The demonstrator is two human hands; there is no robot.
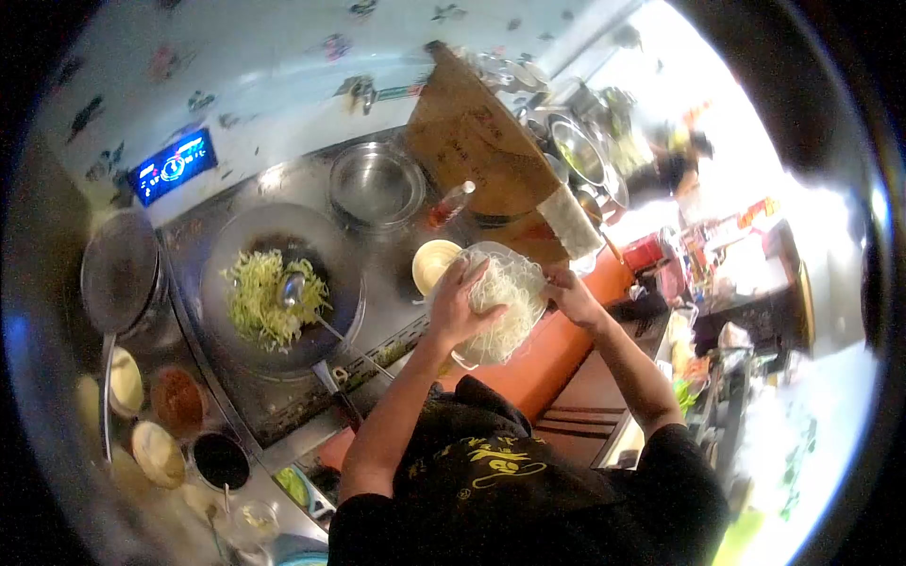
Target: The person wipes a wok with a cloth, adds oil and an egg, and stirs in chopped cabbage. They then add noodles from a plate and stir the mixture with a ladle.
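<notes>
White thin noodles (510,302) lie in a clear, thin-walled container (486,357) in front of my chest. My left hand (462,313) holds its left side, fingers and thumb curved against the noodles. On the right, my right hand (572,298) pinches the container's edge. A pale yellow round bowl (435,264) stands just beyond my left fingers. To the left, a wok (226,330) on the stove holds shredded pale green cabbage (260,307). A metal ladle (292,288) rests in it with its handle toward me.
A metal basin (377,184), a bottle of red liquid (451,205) and a cardboard sheet (481,141) stand behind the stove. Another pan (120,269) is at far left, above bowls of red seasoning (179,400) and dark sauce (221,460). A lit display (174,167) hangs on the wall.
</notes>
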